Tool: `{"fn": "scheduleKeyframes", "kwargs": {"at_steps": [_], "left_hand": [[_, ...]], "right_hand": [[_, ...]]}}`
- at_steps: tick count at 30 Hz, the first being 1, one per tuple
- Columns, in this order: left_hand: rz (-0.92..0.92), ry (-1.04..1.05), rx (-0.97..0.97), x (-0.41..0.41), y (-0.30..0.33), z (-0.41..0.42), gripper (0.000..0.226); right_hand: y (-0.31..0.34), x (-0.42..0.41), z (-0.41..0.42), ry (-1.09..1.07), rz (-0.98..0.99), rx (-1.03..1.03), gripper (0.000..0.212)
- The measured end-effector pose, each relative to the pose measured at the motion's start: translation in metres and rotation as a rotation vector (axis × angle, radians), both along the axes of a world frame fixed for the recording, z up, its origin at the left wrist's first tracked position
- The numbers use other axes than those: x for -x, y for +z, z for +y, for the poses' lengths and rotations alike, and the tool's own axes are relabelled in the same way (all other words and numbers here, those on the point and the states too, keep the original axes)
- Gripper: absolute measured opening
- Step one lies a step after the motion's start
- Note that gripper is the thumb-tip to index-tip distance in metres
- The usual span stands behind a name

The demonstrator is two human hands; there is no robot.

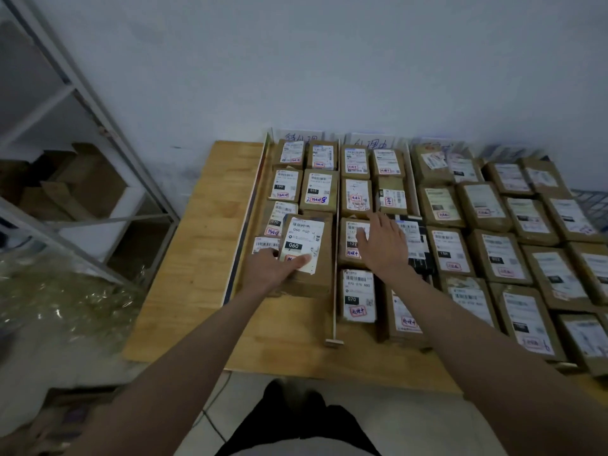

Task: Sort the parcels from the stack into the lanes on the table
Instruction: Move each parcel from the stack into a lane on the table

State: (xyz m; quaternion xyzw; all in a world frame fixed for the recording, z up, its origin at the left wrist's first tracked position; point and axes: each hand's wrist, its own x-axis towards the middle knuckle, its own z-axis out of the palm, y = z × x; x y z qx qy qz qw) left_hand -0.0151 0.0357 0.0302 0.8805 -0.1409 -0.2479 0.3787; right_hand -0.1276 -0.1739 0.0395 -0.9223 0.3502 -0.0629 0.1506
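1. Landmark: the white divider strip running near-to-far down the wooden desk. All positions are given from it.
2. Nearest, just right of the divider's near end: a brown parcel with "070" label. Another brown parcel lies beside it on the far side from the divider, partly hidden by the right forearm.
3. Left of the divider, touching it: the "060" parcel, a brown box, label up, lying atop other parcels in the left lane and slightly skewed to the rows.
4. Left hand holds the "060" parcel at its near left corner; thumb lies flat on the label, the other fingers go under or behind the box edge and are not visible.
5. Right hand, right of the divider, fingers straight and spread, palm down over a brown parcel in the middle lane. Whether it touches the parcel, cannot tell. Grips nothing.
6. Further along, both sides of the divider: rows of brown labelled parcels, two across per lane.
7. Well right of the divider: more parcel rows, blurred.
8. Far end: handwritten paper signs against the wall.
9. Well left of the divider, off the desk: a metal shelf rack holding cardboard boxes.
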Motion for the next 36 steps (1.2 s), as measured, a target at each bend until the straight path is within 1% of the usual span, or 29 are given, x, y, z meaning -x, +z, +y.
{"fn": "scheduleKeyframes", "kwargs": {"at_steps": [4,7,13,18,22,31,36], "left_hand": [[0.017,-0.025,-0.104,0.017,-0.021,-0.003,0.059],[0.018,-0.027,-0.163,0.026,-0.038,-0.004,0.070],[-0.033,-0.020,-0.234,0.041,-0.062,-0.003,0.079],[-0.073,-0.023,-0.333,0.044,-0.077,-0.007,0.069],[-0.040,-0.064,-0.406,0.040,-0.090,-0.008,0.066],[-0.006,-0.150,-0.441,0.039,-0.114,-0.010,0.081],[-0.033,-0.114,-0.318,0.036,-0.116,-0.005,0.089]], "right_hand": [[-0.015,0.014,-0.006,-0.017,-0.001,-0.001,0.046],[-0.028,0.022,-0.008,-0.040,0.017,-0.041,0.049],[-0.047,0.034,-0.008,-0.055,0.037,-0.073,0.045],[-0.049,0.041,-0.009,-0.057,0.024,-0.044,0.041],[-0.048,0.050,-0.015,-0.088,0.055,-0.039,0.046],[-0.045,0.055,-0.026,-0.104,0.054,-0.028,0.047],[-0.041,0.054,-0.025,-0.095,0.059,-0.033,0.048]]}}
